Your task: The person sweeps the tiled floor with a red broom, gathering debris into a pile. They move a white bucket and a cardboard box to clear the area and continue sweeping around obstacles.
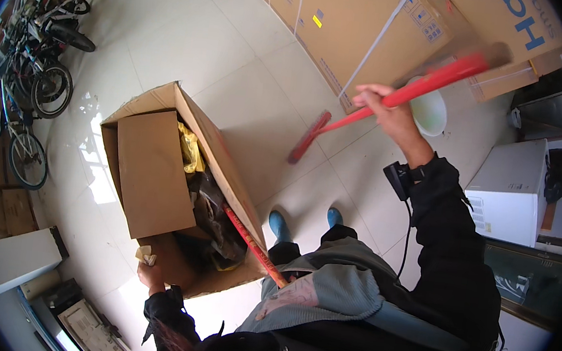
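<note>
My right hand [398,122] grips the red handle of a long-handled brush [437,81]. Its bristled red head [309,138] is at the tiled floor, and the blurred upper end points to the upper right. At lower left, my left hand [149,276] pinches a crumpled, pale yellowish scrap [146,255], perhaps paper, beside an open cardboard box [219,153]. Inside the box are a flat cardboard sheet [155,177], a yellow plastic bag [191,148] and dark crumpled material [212,214]. A red stick with writing [248,239] leans over the box's near-right edge towards my body.
Large strapped cartons [348,23] stand at the top, with a white bucket [431,109] beside them. A white appliance [508,189] is at right. Bicycles [39,83] line the left wall. My blue boots [281,226] are close to the box.
</note>
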A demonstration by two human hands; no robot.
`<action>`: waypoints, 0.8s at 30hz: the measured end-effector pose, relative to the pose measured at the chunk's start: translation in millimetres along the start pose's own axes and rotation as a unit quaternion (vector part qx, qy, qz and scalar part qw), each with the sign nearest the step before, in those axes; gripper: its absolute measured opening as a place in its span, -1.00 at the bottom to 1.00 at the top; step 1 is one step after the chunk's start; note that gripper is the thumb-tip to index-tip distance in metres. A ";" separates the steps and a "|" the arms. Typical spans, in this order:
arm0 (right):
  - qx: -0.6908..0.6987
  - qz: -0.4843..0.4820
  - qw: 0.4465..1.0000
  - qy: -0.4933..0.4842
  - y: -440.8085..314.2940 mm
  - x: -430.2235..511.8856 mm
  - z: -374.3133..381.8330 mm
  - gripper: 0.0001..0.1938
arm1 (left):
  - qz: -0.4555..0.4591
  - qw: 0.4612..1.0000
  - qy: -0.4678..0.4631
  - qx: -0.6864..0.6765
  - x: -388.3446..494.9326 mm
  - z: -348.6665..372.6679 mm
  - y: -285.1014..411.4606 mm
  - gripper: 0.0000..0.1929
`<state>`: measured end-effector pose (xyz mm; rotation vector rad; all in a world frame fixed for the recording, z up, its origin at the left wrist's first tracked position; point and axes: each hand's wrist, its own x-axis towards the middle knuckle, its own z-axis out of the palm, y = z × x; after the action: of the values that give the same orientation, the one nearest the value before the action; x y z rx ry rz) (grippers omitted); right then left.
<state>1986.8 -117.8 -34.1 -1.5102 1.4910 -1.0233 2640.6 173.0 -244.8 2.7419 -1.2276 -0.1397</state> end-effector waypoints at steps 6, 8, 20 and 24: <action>0.025 0.076 0.992 0.094 26.0 -7.8 1.1 -0.73 | -0.041 0.999 -0.023 0.015 2.0 -13.3 7.1 -0.72; 0.079 0.057 0.991 0.094 54.3 -8.9 16.6 -0.73 | -0.051 0.998 -0.023 0.039 -0.5 -18.6 11.3 -0.69; -0.033 -0.207 0.971 -0.113 167.4 -122.6 14.7 -0.94 | -0.133 0.977 0.142 -0.086 -27.0 -56.8 17.3 -0.57; 0.006 -0.186 0.973 -0.138 158.8 -185.5 -48.5 -0.92 | -0.014 0.940 0.138 -0.312 -62.4 -90.4 99.1 -0.79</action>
<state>1881.9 64.6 -167.1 -1.8829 1.0291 -0.9781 2538.9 161.9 -137.9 2.1387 -0.8744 -0.1153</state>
